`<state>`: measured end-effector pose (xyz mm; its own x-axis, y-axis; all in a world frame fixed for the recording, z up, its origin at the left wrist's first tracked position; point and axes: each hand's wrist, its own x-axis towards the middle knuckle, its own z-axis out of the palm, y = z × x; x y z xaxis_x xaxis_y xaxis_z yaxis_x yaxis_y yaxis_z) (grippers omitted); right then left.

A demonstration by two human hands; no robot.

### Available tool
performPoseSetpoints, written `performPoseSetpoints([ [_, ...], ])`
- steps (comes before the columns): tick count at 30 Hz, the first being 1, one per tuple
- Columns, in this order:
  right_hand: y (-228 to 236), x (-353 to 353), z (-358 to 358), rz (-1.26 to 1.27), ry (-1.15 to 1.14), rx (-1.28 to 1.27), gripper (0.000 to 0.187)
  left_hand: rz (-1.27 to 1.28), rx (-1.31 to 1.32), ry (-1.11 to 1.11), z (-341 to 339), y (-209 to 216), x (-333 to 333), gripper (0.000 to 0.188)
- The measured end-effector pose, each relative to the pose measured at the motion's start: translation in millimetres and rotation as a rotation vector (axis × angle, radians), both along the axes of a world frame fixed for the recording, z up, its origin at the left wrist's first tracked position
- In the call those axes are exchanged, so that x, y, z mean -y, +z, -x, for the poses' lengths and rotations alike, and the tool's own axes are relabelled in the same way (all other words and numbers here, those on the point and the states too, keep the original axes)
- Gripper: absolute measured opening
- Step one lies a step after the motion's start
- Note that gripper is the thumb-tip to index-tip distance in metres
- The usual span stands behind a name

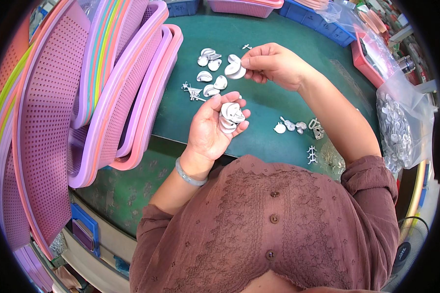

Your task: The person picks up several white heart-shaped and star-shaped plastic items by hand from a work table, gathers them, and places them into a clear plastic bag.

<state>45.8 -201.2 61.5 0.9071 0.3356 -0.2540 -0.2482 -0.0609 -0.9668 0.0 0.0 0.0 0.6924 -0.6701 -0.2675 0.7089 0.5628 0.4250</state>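
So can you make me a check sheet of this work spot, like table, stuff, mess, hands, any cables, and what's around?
Surface: green table, flat.
Job's things: curved white pieces lying in a loose group beyond the left hand.
Left hand: palm up, cupping several more white pieces.
Right hand: pinching something white and curved; can't tell if it's one piece or more.
Clutter: thin bits left of the group; small metal bits on the right side.
Cables: nothing seen.
Surroundings: stacked baskets on the left, blue bin at the back, clear bag of silvery pieces on the right.
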Motion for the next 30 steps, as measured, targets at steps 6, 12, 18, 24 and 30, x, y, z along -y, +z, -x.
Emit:
performPoseSetpoints([
  [6, 15, -14, 16, 0.283, 0.262, 0.063, 0.020, 0.129, -0.050, -0.008, 1, 1, 1, 0.039],
  [12, -23, 8, -23, 0.910, 0.047, 0.558, 0.019, 0.130, -0.088, -0.029, 2, -9, 0, 0.026],
  [18, -45, 1, -39, 1.124, 0.026, 0.712, 0.019, 0.092, -0.059, -0.006, 2, -8, -1, 0.022],
  [24, -51, 4, -46, 0.854, -0.078, 0.534, 0.016, 0.078, -0.066, 0.000, 1, -10, -3, 0.025],
  [30, -23, 12, -33, 0.236, -0.052, -0.028, 0.013, 0.084, -0.096, 0.008, 0, -5, -1, 0.028],
])
